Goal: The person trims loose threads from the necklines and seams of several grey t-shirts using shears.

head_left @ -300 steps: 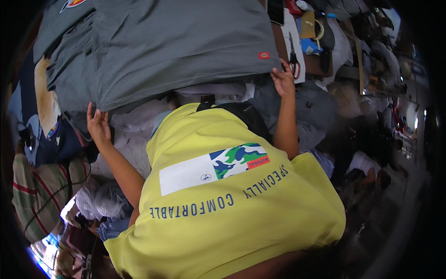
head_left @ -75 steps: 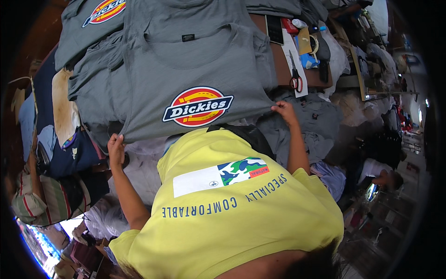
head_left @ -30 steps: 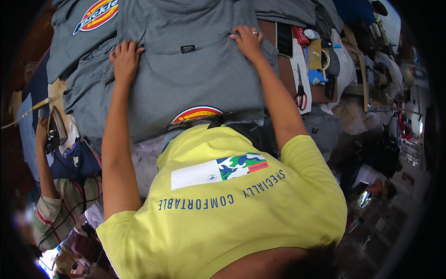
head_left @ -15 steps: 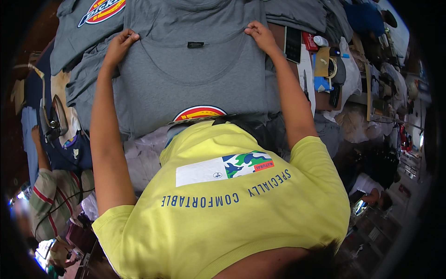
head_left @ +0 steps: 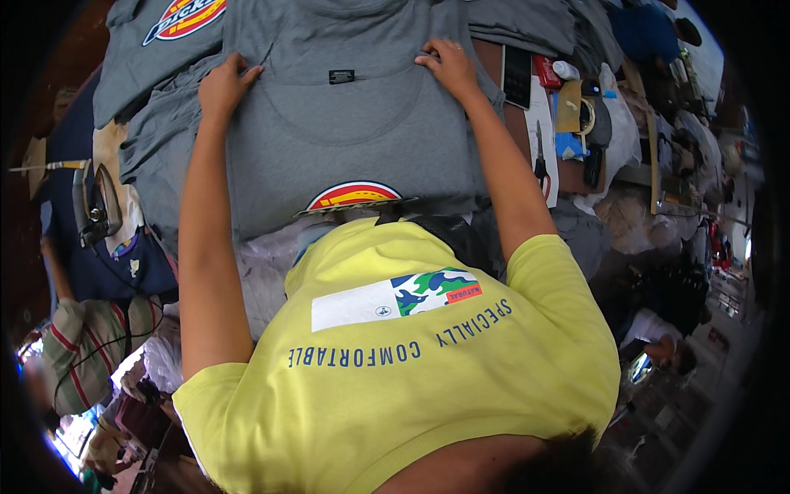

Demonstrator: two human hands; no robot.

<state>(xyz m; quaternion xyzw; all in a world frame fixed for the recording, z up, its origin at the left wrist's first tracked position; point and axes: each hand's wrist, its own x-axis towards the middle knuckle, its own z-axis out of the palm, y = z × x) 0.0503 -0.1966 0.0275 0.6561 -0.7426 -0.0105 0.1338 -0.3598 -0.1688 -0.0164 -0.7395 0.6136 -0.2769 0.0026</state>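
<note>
A grey T-shirt (head_left: pixel 354 156) lies spread out flat before me, its wide neckline stretched across and a small black label (head_left: pixel 341 76) at the middle of the collar. Part of a red, yellow and blue printed badge (head_left: pixel 358 194) shows at its near edge. My left hand (head_left: pixel 225 86) rests on the shirt left of the neckline, thumb apart from the fingers. On the other side, my right hand (head_left: pixel 451 70) touches the cloth near the right shoulder, fingers apart. Neither hand grips the fabric.
More grey shirts (head_left: pixel 132 90) lie on the left. At right are a black phone (head_left: pixel 517 76), scissors (head_left: pixel 541 165) on white paper, a red pack (head_left: pixel 546 72) and a tape roll (head_left: pixel 587 117). Far left, an iron (head_left: pixel 100 210) stands near a co-worker in a striped shirt (head_left: pixel 86 354).
Both hands have released their pinch on the shirt's shoulder edges and moved slightly inward, with fingers spread. The iron at far left has shifted, and the co-worker's arm has moved.
</note>
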